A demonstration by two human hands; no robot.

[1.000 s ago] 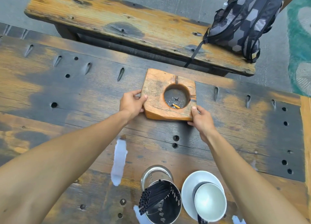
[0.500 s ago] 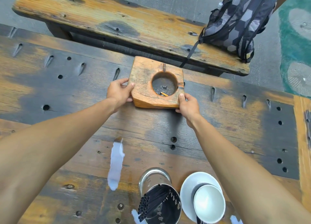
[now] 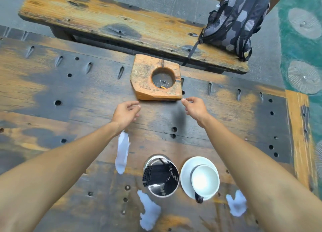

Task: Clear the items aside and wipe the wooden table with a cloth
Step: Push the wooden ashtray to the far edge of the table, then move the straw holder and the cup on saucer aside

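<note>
Wooden ashtray [image 3: 156, 78] parked at counter's [image 3: 52, 95] far edge, 12 o'clock; left hand [image 3: 125, 113] and right hand [image 3: 195, 108] just short of it, fingers loosely open, empty; cup [image 3: 205, 181] and straw tin [image 3: 161, 176] sit at 6 o'clock, right hand nearer the cup

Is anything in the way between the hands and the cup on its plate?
Nothing visible blocks the right hand from the cup on its saucer. From the left hand, the metal straw holder stands just left of the cup.
</note>
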